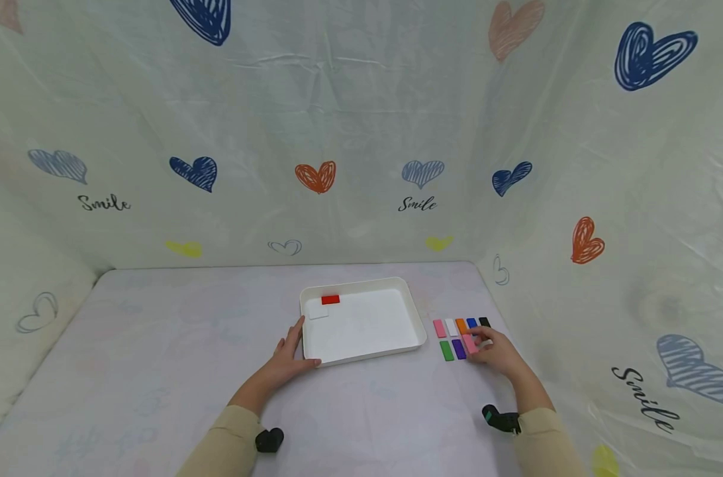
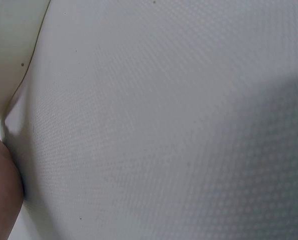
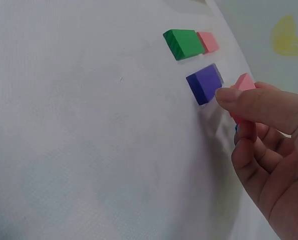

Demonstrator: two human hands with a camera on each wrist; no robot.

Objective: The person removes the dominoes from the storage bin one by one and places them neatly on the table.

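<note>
My left hand (image 1: 288,358) rests against the near left corner of a shallow white tray (image 1: 367,354), its fingers spread along the left side and the thumb at the front edge. In the left wrist view only part of that hand (image 2: 3,185) shows beside the tray wall (image 2: 11,55). Thumb and fingers of my right hand (image 1: 497,352) pinch a pink block (image 3: 245,82) over the group of blocks. Close by its thumb lies a purple block (image 1: 459,349), with a green block (image 1: 447,351) to the left.
Inside the tray, a red block (image 1: 330,299) and a white block (image 1: 318,312) lie near the far left corner. Behind the right hand runs a row of pink (image 1: 439,328), white (image 1: 451,327), orange (image 1: 461,326), blue (image 1: 471,322) and black (image 1: 484,322) blocks, near the table's right edge.
</note>
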